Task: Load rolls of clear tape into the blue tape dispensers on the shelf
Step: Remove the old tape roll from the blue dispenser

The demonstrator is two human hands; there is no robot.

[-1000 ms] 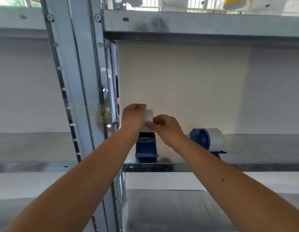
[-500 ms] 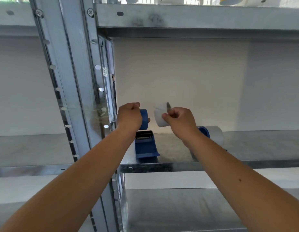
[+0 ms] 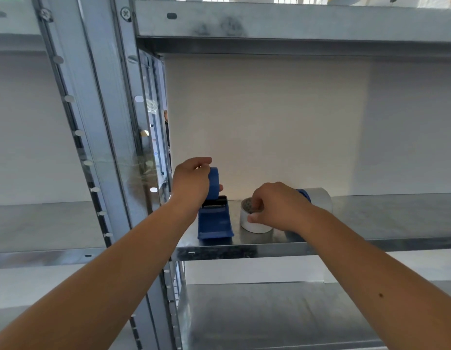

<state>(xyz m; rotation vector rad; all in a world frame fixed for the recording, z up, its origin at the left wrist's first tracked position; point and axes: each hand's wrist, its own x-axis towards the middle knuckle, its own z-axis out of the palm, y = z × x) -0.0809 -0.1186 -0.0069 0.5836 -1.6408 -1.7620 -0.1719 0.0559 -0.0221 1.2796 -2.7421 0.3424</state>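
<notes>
- Has brought roll (image 3: 254, 226) down out of mid-air onto shelf (image 3: 383, 218). Lies flat there now, core upward, just right of dispenser (image 3: 214, 223).
- Keeps hub (image 3: 214, 181) raised above dispenser's cradle, much as half a second ago. Apart from roll since being pulled out of it.
- Reads as a step backward or a reset, not progress: dispenser stands empty, with roll and hub in separate hands.
- Likely calls for roll back on hub, the right way round, then both seated in the cradle. Reason for the separation not visible.
- Left hand (image 3: 193, 183): wrapped round hub, fingers curled over its top, one fingertip showing below. Holds it clear of dispenser, touching nothing else.
- Right hand (image 3: 280, 208): pinches roll's wall, fingertips down inside the core, thumb against the near outer face. Narrow grip, not let go, though roll's weight seems to sit on shelf.
- Second dispenser (image 3: 304, 195) farther right, partly hidden behind right hand, already carrying a white roll. Looks loaded, so only the near one left to finish.
</notes>
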